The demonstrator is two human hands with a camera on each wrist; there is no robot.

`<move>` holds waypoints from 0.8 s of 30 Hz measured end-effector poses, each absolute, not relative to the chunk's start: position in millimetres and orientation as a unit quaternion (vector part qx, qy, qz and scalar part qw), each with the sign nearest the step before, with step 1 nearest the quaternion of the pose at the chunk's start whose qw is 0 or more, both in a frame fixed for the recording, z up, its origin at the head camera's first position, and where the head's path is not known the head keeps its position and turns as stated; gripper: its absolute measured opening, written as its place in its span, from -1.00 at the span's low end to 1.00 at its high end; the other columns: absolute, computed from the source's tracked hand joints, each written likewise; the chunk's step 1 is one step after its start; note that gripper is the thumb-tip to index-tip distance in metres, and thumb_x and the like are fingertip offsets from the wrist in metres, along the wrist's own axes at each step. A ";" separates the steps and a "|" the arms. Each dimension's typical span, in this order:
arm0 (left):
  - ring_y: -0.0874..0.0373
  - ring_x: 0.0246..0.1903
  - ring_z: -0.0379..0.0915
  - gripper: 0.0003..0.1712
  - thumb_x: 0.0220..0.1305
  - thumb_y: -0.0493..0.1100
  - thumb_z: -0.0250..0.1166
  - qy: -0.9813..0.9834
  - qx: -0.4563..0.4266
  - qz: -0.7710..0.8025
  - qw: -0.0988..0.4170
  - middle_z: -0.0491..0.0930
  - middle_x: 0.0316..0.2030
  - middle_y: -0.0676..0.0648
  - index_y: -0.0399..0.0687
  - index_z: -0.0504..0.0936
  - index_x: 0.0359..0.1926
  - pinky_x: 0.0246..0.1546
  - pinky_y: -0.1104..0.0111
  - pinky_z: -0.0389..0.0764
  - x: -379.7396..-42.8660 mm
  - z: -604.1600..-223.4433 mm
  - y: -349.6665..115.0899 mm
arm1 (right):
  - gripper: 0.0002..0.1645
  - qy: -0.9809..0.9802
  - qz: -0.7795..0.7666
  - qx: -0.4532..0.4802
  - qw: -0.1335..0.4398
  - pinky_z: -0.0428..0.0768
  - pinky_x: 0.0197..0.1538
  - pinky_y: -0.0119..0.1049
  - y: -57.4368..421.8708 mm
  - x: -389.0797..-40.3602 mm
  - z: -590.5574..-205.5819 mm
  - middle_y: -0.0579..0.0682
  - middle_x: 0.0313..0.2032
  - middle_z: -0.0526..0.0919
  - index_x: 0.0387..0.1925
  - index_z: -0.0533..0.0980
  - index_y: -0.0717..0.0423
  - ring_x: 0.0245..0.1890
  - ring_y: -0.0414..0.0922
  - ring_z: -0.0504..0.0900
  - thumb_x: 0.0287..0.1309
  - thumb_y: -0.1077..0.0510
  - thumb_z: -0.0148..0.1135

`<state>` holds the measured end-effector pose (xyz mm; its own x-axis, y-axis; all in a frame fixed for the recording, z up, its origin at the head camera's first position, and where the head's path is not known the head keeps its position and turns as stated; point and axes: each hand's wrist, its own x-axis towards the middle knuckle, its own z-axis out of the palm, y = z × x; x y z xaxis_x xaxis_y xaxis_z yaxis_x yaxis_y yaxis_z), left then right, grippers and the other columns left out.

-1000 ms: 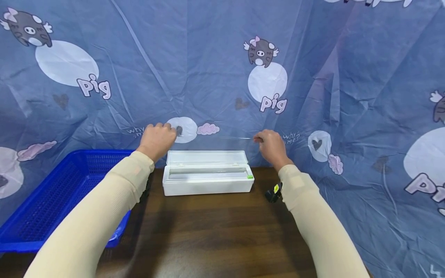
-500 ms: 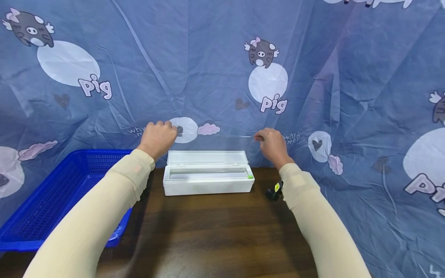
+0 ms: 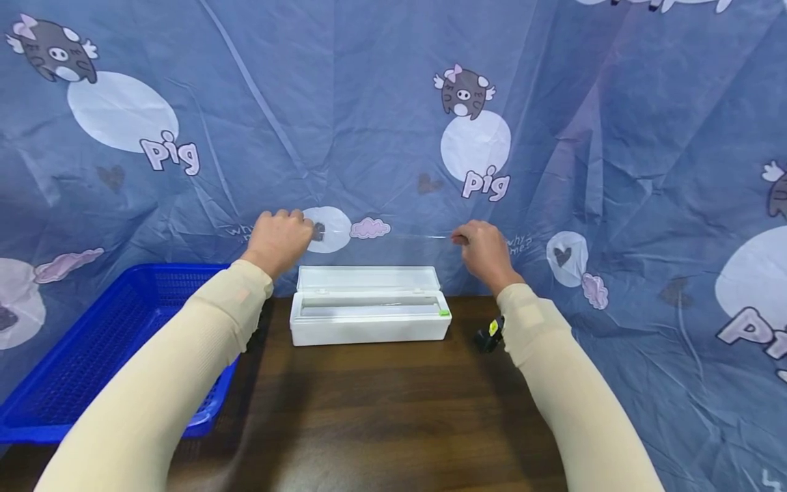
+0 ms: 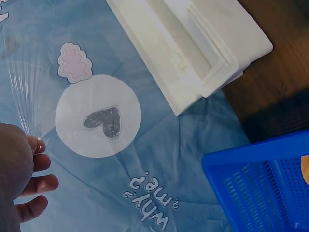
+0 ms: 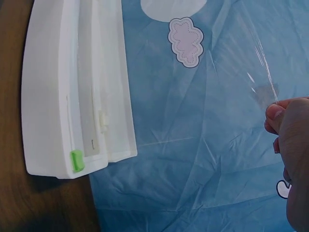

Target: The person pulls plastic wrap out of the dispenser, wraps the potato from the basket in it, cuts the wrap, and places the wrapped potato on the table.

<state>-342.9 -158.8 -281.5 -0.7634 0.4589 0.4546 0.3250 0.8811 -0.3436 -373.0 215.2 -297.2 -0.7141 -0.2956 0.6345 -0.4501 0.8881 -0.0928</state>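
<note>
A thin sheet of clear plastic wrap [image 4: 24, 92] is stretched between both hands, above and behind a white wrap dispenser box [image 3: 369, 331]. My left hand [image 3: 279, 239] pinches one end between thumb and forefinger; in the left wrist view its other fingers are loosely bent and the film gathers into creases at the pinch. The other end is pinched by my right hand [image 3: 482, 249], seen in the right wrist view with the thumb pressed on the film. The box stands with its lid raised, a green slider [image 5: 77, 160] at its right end. Against the cloth most of the film is hard to see.
A blue plastic basket [image 3: 212, 410] stands left of the box, partly behind the left sleeve; a small orange-tan thing [image 4: 305, 169] shows at its edge. The dark wooden table [image 3: 369, 410] meets a blue pig-print cloth [image 3: 381, 102] behind. A black device [image 3: 488, 336] hangs by the right wrist.
Both hands have risen slightly, the right one a little more, and the film's edge between them has come up too. The box and basket have stayed put.
</note>
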 end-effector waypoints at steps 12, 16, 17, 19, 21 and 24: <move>-0.21 -0.39 0.59 -0.88 0.33 -0.38 0.18 -0.924 -0.213 0.125 0.294 0.57 -0.42 -0.26 -0.31 0.65 -0.31 -0.46 -0.02 0.60 -343.8 -277.1 -157.5 | -0.87 -0.922 0.125 0.186 0.314 0.60 -0.07 0.03 215.1 -370.8 -292.3 0.05 -0.32 0.73 -0.28 0.75 0.12 -0.21 0.09 0.67 0.19 0.34 0.35; -0.21 -0.38 0.59 -0.89 0.32 -0.38 0.19 -0.925 -0.213 0.126 0.288 0.57 -0.41 -0.26 -0.31 0.65 -0.29 -0.47 -0.02 0.59 -344.5 -274.9 -156.7 | -0.86 -0.925 0.131 0.180 0.309 0.59 -0.05 0.01 215.2 -370.1 -291.1 0.05 -0.32 0.73 -0.28 0.75 0.13 -0.20 0.08 0.67 0.19 0.36 0.34; -0.21 -0.38 0.59 -0.90 0.31 -0.38 0.20 -0.925 -0.213 0.127 0.287 0.58 -0.41 -0.26 -0.31 0.65 -0.29 -0.47 -0.02 0.59 -344.5 -274.4 -156.7 | -0.85 -0.925 0.131 0.178 0.308 0.59 -0.05 0.01 215.2 -370.3 -290.9 0.05 -0.32 0.73 -0.28 0.75 0.13 -0.20 0.08 0.67 0.19 0.36 0.34; -0.21 -0.38 0.59 -0.91 0.30 -0.38 0.21 -0.925 -0.214 0.128 0.287 0.58 -0.41 -0.27 -0.31 0.65 -0.28 -0.47 -0.02 0.60 -344.2 -273.0 -156.9 | -0.86 -0.925 0.132 0.178 0.309 0.59 -0.05 0.01 215.3 -370.7 -290.3 0.06 -0.32 0.72 -0.27 0.75 0.13 -0.20 0.08 0.66 0.19 0.35 0.34; -0.21 -0.38 0.59 -0.91 0.29 -0.39 0.22 -0.925 -0.214 0.131 0.284 0.58 -0.41 -0.27 -0.31 0.66 -0.27 -0.47 -0.02 0.60 -343.8 -271.5 -157.1 | -0.86 -0.924 0.131 0.180 0.312 0.59 -0.05 0.01 215.6 -371.2 -289.7 0.06 -0.32 0.72 -0.27 0.75 0.12 -0.20 0.09 0.66 0.18 0.35 0.35; -0.22 -0.38 0.60 -0.91 0.28 -0.39 0.22 -0.925 -0.215 0.133 0.284 0.58 -0.41 -0.27 -0.32 0.66 -0.27 -0.46 -0.02 0.60 -343.0 -269.5 -157.1 | -0.87 -0.923 0.132 0.181 0.314 0.59 -0.04 0.02 215.7 -371.2 -288.5 0.06 -0.31 0.72 -0.27 0.75 0.12 -0.20 0.09 0.66 0.19 0.33 0.35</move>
